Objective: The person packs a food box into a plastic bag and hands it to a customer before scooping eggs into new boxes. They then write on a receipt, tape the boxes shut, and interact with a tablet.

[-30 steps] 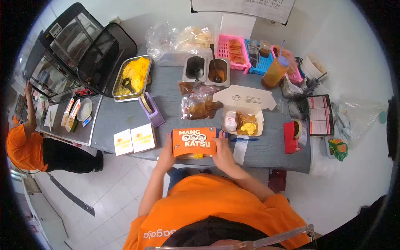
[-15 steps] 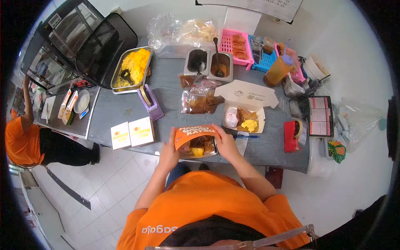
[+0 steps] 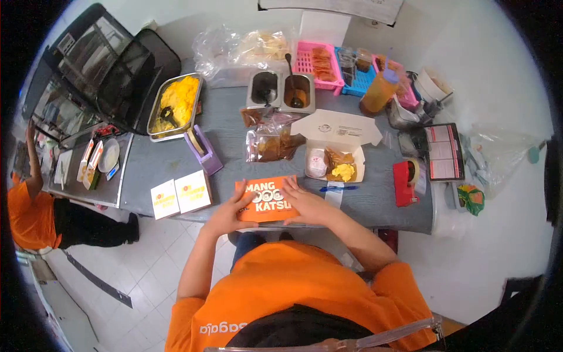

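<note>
A closed orange food box [image 3: 267,206] with "MANG KATSU" lettering sits at the near table edge. My left hand [image 3: 224,216] grips its left side, fingers on the lid and thumb at the near edge. On the right part of the lid lie the fingers of my right hand [image 3: 309,207], with the thumb by the near right corner. Behind it stands an open white meal box [image 3: 337,128] holding a wrapped white bundle [image 3: 317,163], brown food and yellow scrambled egg [image 3: 343,172]. Plastic bags of brown food [image 3: 271,145] lie just beyond my hands.
Two small white boxes [image 3: 194,191] and a purple tape dispenser [image 3: 205,154] stand to the left. A tray of scrambled egg [image 3: 179,97] and metal sauce containers [image 3: 263,88] are behind. A red tape dispenser [image 3: 403,186] stands right. Another person [image 3: 32,214] is at far left.
The orange lid, raised half a second ago with food showing under it, has come down flat over the box. My hands have moved from the lid's edges onto its sides and top.
</note>
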`<state>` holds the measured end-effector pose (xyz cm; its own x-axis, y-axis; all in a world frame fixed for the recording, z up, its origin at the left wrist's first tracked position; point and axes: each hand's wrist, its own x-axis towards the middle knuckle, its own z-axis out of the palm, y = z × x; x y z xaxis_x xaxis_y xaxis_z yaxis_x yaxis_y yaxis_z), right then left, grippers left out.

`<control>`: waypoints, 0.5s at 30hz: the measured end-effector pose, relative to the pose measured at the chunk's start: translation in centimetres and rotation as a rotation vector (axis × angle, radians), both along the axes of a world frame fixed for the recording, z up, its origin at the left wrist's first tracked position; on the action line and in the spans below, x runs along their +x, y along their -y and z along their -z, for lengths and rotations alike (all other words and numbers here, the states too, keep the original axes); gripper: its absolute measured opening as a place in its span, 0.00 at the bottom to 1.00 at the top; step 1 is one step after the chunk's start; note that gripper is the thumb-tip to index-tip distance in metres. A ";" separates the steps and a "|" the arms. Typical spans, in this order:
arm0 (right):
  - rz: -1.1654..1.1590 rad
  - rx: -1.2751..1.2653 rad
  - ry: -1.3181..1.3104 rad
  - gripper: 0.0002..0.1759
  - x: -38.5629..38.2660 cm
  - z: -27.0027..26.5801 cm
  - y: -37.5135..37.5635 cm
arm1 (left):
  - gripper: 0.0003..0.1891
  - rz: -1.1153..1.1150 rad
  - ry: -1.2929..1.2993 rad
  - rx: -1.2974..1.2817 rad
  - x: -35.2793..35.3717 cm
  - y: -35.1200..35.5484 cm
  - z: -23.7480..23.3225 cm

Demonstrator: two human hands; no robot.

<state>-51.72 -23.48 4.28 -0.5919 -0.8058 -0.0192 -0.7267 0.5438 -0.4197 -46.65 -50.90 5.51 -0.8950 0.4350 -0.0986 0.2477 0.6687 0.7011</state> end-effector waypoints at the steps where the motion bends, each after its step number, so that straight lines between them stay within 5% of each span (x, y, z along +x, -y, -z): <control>1: -0.030 -0.037 0.002 0.46 -0.3 1.2 0.1 | 0.42 -0.032 -0.007 -0.044 0.0 -0.5 -0.7; 7: -0.072 -0.095 -0.274 0.28 -0.2 4.2 0.3 | 0.40 -0.038 -0.102 -0.133 0.1 -0.5 2.7; 9: -0.044 -0.117 -0.219 0.28 0.7 2.6 -0.1 | 0.44 -0.088 -0.319 -0.298 1.7 -1.5 3.3; 12: 0.063 -0.100 -0.211 0.31 2.1 2.7 -1.0 | 0.42 -0.052 -0.340 -0.309 2.2 -2.2 1.2; 15: 0.233 -0.314 -0.161 0.35 3.8 2.8 -4.8 | 0.40 -0.098 -0.371 -0.301 2.1 -2.3 4.2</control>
